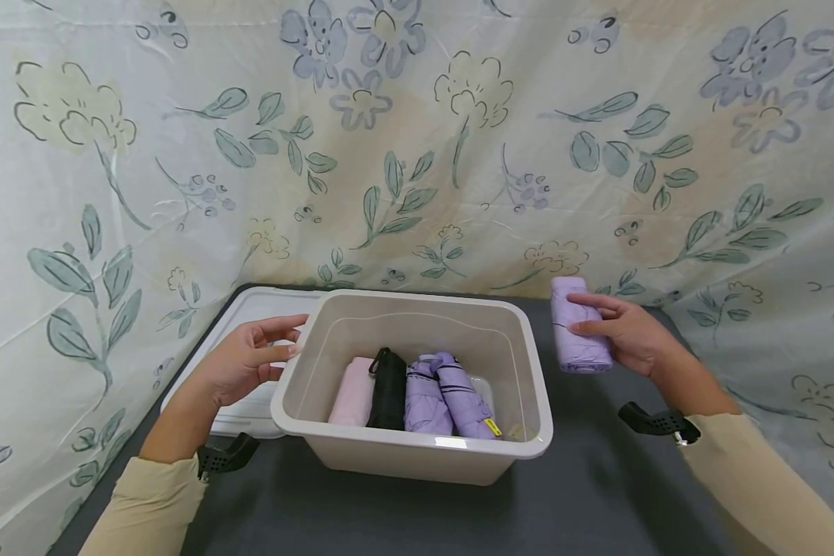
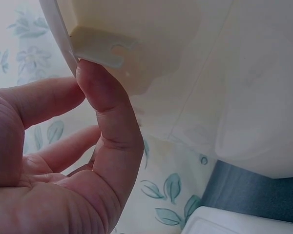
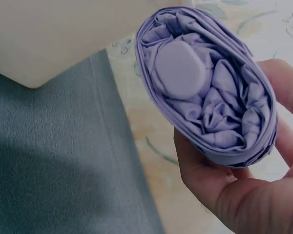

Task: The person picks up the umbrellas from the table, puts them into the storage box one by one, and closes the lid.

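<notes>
A beige plastic storage bin [image 1: 417,455] stands in the middle of the head view. Inside lie a pink folded bundle [image 1: 353,392], a black folded umbrella [image 1: 388,394] with a wrist loop, and two lilac folded umbrellas [image 1: 427,398], one with a yellow tag. My left hand [image 1: 253,359] pinches the bin's left rim, thumb bent against it in the left wrist view. Right of the bin, my right hand [image 1: 632,332] grips another lilac folded umbrella [image 1: 578,328] upright between thumb and fingers. Its pale rounded end [image 3: 179,69] faces the right wrist camera.
A white lid [image 1: 250,413] lies on the dark grey table [image 1: 570,494], left of and partly behind the bin. A floral curtain [image 1: 417,154] hangs at the table's back and along its sides. Both wrists wear black straps [image 1: 656,422].
</notes>
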The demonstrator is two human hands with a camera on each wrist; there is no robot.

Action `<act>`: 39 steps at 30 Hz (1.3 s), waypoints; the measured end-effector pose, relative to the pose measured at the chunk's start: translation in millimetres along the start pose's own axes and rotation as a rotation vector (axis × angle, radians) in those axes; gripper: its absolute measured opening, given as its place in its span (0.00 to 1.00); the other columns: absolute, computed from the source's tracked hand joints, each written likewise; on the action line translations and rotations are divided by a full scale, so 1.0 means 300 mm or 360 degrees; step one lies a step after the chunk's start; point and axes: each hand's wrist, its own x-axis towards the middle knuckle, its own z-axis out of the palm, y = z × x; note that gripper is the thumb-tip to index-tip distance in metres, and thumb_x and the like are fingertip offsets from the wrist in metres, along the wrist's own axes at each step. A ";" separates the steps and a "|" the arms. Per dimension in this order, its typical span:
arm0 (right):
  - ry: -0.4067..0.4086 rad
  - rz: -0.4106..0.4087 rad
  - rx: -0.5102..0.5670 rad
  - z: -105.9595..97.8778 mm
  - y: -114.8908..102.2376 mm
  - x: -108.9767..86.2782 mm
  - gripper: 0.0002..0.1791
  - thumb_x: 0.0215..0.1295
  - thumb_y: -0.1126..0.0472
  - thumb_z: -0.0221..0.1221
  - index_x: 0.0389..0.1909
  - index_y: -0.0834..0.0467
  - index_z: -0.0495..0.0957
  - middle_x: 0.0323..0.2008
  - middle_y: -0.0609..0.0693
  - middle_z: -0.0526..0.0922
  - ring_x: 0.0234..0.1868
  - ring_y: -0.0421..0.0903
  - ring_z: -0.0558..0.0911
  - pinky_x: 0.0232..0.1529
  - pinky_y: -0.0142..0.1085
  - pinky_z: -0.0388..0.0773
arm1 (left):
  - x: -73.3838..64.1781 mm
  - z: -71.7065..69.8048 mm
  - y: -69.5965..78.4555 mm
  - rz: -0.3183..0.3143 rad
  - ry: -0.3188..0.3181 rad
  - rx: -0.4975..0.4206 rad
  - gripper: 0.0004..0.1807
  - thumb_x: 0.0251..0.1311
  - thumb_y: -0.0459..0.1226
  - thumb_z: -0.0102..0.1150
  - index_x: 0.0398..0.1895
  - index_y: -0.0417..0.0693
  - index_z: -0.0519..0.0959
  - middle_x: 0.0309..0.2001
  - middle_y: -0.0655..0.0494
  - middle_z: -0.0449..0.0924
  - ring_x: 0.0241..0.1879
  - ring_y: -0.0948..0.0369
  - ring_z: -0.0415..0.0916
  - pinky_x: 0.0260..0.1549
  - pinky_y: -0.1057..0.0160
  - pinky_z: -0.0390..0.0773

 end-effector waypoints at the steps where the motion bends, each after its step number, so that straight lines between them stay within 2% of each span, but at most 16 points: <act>1: -0.0006 -0.0003 -0.0002 0.003 -0.008 -0.006 0.40 0.66 0.57 0.69 0.77 0.40 0.64 0.65 0.52 0.65 0.57 0.53 0.73 0.51 0.42 0.83 | 0.001 0.000 0.000 0.0000 -0.0003 -0.0004 0.30 0.70 0.32 0.60 0.75 0.41 0.67 0.48 0.57 0.80 0.45 0.63 0.84 0.44 0.59 0.88; 9: -0.0039 -0.0024 0.0005 0.016 -0.080 -0.055 0.37 0.68 0.61 0.67 0.76 0.40 0.67 0.56 0.44 0.71 0.50 0.47 0.79 0.48 0.40 0.84 | 0.009 0.003 0.001 -0.0003 -0.0021 -0.0038 0.28 0.70 0.30 0.59 0.73 0.43 0.70 0.47 0.58 0.80 0.44 0.63 0.84 0.43 0.59 0.88; 17: -0.0028 -0.0043 -0.0016 0.048 -0.136 -0.083 0.41 0.68 0.58 0.67 0.79 0.44 0.61 0.61 0.46 0.67 0.53 0.49 0.77 0.49 0.39 0.84 | 0.007 0.004 0.016 -0.0034 0.0008 0.0000 0.31 0.70 0.31 0.60 0.75 0.39 0.65 0.47 0.58 0.80 0.45 0.63 0.83 0.44 0.59 0.88; 23: -0.0056 -0.0027 -0.0024 0.087 -0.186 -0.107 0.42 0.68 0.57 0.67 0.80 0.45 0.60 0.62 0.45 0.68 0.55 0.49 0.77 0.51 0.40 0.85 | 0.008 -0.002 0.016 -0.0031 0.0004 -0.0010 0.29 0.71 0.31 0.60 0.74 0.42 0.68 0.47 0.58 0.80 0.45 0.62 0.83 0.44 0.59 0.88; 28: -0.0101 -0.0031 0.0063 0.114 -0.219 -0.129 0.41 0.69 0.59 0.66 0.80 0.45 0.59 0.63 0.45 0.68 0.53 0.46 0.80 0.50 0.40 0.85 | 0.009 -0.003 0.012 -0.0033 0.0005 -0.0010 0.28 0.71 0.32 0.60 0.73 0.46 0.71 0.48 0.58 0.80 0.46 0.62 0.83 0.44 0.58 0.88; 32: -0.0122 -0.0045 0.0083 0.139 -0.240 -0.144 0.40 0.69 0.60 0.66 0.79 0.47 0.61 0.63 0.46 0.69 0.52 0.46 0.81 0.49 0.40 0.85 | 0.010 -0.003 0.011 -0.0033 0.0000 -0.0011 0.28 0.71 0.32 0.60 0.73 0.46 0.70 0.48 0.58 0.80 0.46 0.62 0.83 0.44 0.59 0.88; 39: -0.0185 -0.0026 0.0076 0.196 -0.274 -0.159 0.37 0.68 0.61 0.67 0.76 0.47 0.66 0.67 0.50 0.67 0.57 0.51 0.78 0.52 0.41 0.84 | 0.006 0.000 0.014 -0.0042 0.0017 0.0022 0.31 0.71 0.33 0.60 0.76 0.44 0.66 0.49 0.58 0.80 0.46 0.62 0.83 0.45 0.59 0.87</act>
